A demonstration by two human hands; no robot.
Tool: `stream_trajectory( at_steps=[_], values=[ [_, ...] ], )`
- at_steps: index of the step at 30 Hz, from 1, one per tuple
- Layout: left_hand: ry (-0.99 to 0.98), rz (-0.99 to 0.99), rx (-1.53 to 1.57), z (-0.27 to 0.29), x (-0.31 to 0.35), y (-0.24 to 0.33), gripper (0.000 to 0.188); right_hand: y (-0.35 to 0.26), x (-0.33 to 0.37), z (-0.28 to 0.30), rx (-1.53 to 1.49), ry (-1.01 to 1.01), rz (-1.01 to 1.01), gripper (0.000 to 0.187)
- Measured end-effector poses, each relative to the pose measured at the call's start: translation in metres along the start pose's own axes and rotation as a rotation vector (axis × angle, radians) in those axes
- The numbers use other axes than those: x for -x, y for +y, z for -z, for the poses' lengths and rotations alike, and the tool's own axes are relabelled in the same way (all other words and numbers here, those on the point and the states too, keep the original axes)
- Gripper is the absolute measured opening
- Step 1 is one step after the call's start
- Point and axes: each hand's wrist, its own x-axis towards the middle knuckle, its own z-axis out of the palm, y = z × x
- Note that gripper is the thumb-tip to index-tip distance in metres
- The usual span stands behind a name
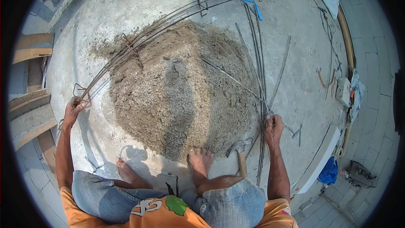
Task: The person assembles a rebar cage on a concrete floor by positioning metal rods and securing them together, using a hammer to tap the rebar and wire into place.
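Observation:
My left hand (74, 108) is closed round the near left end of a long rebar cage (110, 64), next to a square stirrup (87, 94). The cage runs up and to the right across the floor, with several stirrups spaced along its thin bars. Over at the right, my right hand (273, 129) has its fingers curled at a bundle of loose steel rods (262, 80). Its fingertips seem pinched on a rod, though the exact grip is partly hidden. Another rod (232, 77) lies slantwise from there onto the pile.
A sand-and-gravel pile (152, 105) spreads between my arms, at my bare feet. A hammer (242, 162) lies by the rods. Curved wooden planks (34, 101) line the left; a block wall (371, 76) and blue bag (328, 171) are at the right.

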Motion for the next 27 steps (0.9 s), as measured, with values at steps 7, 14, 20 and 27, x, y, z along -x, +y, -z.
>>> stream_trajectory(
  at_steps=[7, 14, 20, 27],
  values=[
    [0.004, -0.005, -0.224, 0.023, 0.012, -0.041, 0.065, -0.079, -0.054, 0.076, -0.794, -0.073, -0.426, 0.019],
    [-0.084, -0.015, -0.19, 0.012, -0.003, -0.053, 0.065, -0.007, -0.093, 0.112, -0.603, 0.061, -0.318, 0.014],
    [-0.105, 0.02, -0.223, 0.003, 0.003, -0.048, 0.066, 0.046, -0.016, 0.08, 0.566, 0.297, 0.26, 0.022],
    [-0.089, -0.006, -0.335, 0.0, 0.004, -0.032, 0.065, 0.038, 0.142, 0.001, 0.524, 0.019, 0.033, 0.023]
  ],
)
